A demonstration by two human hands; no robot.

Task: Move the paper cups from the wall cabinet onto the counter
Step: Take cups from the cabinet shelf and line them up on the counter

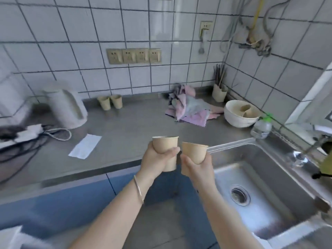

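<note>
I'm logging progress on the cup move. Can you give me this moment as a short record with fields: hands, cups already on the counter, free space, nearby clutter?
left hand: left hand grips a paper cup, upright
right hand: right hand grips a second cup, tilted
cups on counter: two cups side by side at the wall
free space: bare counter ahead of the hands
clutter: kettle, paper slip, pink cloth, white bowl
sink: sink under the right hand's side

Four paper cups (166, 146), one kettle (67, 108), one bowl (239, 121), two hands (156, 159).
</note>
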